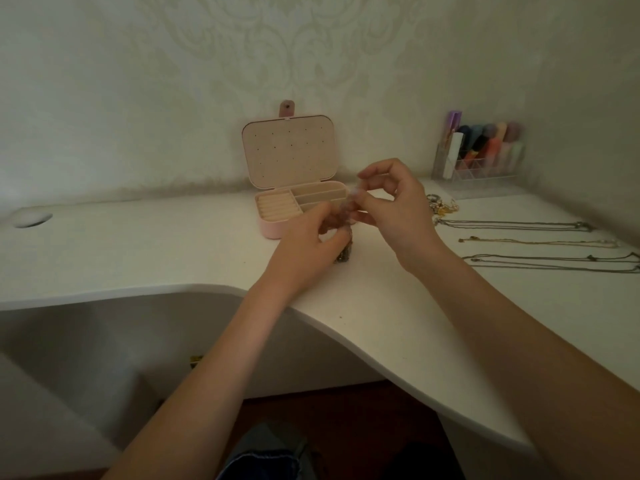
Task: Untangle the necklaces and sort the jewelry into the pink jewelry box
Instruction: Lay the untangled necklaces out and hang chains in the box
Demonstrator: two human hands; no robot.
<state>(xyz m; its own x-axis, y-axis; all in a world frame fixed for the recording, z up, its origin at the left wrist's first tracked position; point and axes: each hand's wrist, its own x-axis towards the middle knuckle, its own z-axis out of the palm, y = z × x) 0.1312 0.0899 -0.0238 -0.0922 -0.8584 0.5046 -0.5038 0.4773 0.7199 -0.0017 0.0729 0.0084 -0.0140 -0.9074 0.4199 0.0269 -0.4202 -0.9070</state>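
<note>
Small dark chain piece (344, 252) between both hands, blurred, type unclear. Left hand (304, 244) covers the pink box (273, 228) front right corner; right hand (394, 209) hides its right end. Jewelry clump (441, 204) centre right too small to sort. Lowest necklace (554, 263) cut by right edge. Fingertip grip points smeared.

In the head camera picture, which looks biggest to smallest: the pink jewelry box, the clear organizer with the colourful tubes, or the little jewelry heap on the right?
1. Open pink jewelry box, with its lid up.
2. Clear plastic organizer holding colourful tubes, though it stands farther back, so this is unsure.
3. Small tangled heap of jewelry, clearly smallest.
</note>
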